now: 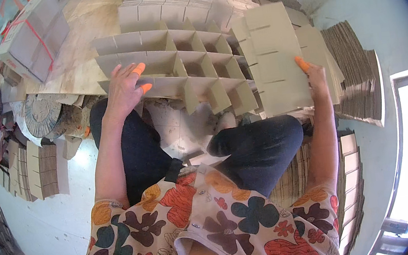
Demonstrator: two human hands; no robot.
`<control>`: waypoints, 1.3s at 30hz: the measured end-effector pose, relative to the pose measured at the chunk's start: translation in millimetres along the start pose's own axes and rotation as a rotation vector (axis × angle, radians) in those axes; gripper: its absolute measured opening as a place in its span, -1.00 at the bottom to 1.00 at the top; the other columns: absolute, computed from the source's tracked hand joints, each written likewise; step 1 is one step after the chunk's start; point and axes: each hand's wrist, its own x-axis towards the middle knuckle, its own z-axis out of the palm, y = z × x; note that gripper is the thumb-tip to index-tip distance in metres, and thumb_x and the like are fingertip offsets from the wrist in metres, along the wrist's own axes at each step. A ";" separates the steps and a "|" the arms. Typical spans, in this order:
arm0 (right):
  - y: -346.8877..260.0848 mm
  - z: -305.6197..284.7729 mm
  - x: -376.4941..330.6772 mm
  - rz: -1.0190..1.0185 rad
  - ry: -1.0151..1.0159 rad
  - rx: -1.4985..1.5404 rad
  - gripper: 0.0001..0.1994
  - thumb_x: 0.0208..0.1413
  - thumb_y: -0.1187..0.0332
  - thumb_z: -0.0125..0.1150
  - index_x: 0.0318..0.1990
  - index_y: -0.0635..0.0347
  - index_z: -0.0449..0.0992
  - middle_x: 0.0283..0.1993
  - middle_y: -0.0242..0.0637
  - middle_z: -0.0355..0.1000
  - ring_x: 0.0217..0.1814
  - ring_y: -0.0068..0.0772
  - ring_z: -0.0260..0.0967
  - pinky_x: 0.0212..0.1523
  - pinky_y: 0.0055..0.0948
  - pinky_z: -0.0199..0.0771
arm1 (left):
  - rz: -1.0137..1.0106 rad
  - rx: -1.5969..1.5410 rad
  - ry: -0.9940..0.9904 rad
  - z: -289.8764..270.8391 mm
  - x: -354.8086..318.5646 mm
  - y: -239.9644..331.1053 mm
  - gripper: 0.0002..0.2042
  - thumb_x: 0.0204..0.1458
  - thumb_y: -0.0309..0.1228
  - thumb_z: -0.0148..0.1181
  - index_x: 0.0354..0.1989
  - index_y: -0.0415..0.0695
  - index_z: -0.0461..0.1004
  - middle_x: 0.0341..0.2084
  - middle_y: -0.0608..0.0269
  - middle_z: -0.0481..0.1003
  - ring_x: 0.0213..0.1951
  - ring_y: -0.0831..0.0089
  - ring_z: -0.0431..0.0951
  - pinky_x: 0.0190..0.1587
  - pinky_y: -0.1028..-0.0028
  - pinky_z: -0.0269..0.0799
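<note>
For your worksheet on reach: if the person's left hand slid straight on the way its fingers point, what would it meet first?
Probably the next cross strip of the cardboard grid that the left hand rests on; depth is unclear.

One cardboard divider grid [181, 68], one bound carton [29, 34], two hands, three orange finger covers [138, 69].

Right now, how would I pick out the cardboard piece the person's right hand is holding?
Start at the cardboard divider grid spread before the person's knees. At its right end the right hand holds a flat slotted cardboard sheet upright. Unlike the interlocked strips beside it, it is one broad plain panel with short cut slots.
</note>
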 end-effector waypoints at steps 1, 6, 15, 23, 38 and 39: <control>2.0 -6.3 9.1 -0.023 0.026 0.016 -0.74 -0.04 0.26 0.31 -0.35 0.34 0.59 -0.48 -0.41 0.43 -0.52 -0.62 0.29 -0.52 -0.55 0.31 | -0.013 0.019 0.001 -0.4 -3.3 -3.4 -0.51 -0.21 -0.39 0.33 -0.02 -0.19 0.42 -0.05 0.04 0.45 0.08 0.23 0.38 0.23 0.17 0.06; -47.5 -15.6 4.1 -0.293 0.140 -0.027 -0.66 -0.06 0.22 0.35 -0.26 0.35 0.58 -0.43 -0.39 0.47 -0.46 -0.61 0.32 -0.42 -0.56 0.34 | 0.010 0.005 0.071 2.3 -14.0 -19.4 -0.63 -0.21 -0.44 0.30 -0.13 -0.15 0.46 -0.23 0.10 0.51 -0.08 0.24 0.46 0.17 0.18 0.12; -106.8 130.9 -71.1 -0.545 -0.128 -0.262 -0.69 -0.01 0.22 0.30 -0.38 0.38 0.53 -0.55 -0.29 0.45 -0.52 -0.58 0.26 -0.46 -0.50 0.33 | 0.035 -0.098 0.134 16.0 -13.6 -29.6 -0.85 -0.20 -0.49 0.27 -0.39 -0.10 0.53 -0.55 0.17 0.51 -0.35 0.23 0.51 0.03 0.24 0.27; -49.0 158.0 -17.4 -0.376 -0.136 -0.157 -0.62 0.07 0.19 0.21 -0.58 0.38 0.45 -0.72 -0.43 0.25 -0.61 -0.59 0.00 -0.59 -0.41 0.11 | 0.036 -0.064 0.108 11.6 -13.3 -23.9 -0.78 -0.23 -0.44 0.30 -0.33 -0.12 0.52 -0.52 0.16 0.51 -0.33 0.27 0.50 0.04 0.27 0.27; -59.6 152.4 -60.3 -0.094 -0.332 0.381 -0.70 0.11 0.28 0.17 -0.18 0.40 0.51 -0.39 -0.36 0.46 -0.44 -0.65 0.35 -0.42 -0.67 0.34 | -0.650 -1.821 0.077 24.1 40.8 87.4 -0.77 -0.03 -0.35 0.26 -0.28 -0.26 0.51 -0.41 0.24 0.54 -0.39 0.53 0.51 -0.28 0.52 0.43; -54.3 143.2 -54.3 -0.100 -0.302 0.239 -0.72 0.11 0.31 0.18 -0.17 0.40 0.51 -0.41 -0.39 0.44 -0.47 -0.70 0.30 -0.47 -0.72 0.28 | -0.696 -1.833 0.126 22.2 41.1 90.6 -0.78 -0.04 -0.35 0.27 -0.33 -0.27 0.52 -0.46 0.25 0.53 -0.44 0.55 0.49 -0.33 0.54 0.40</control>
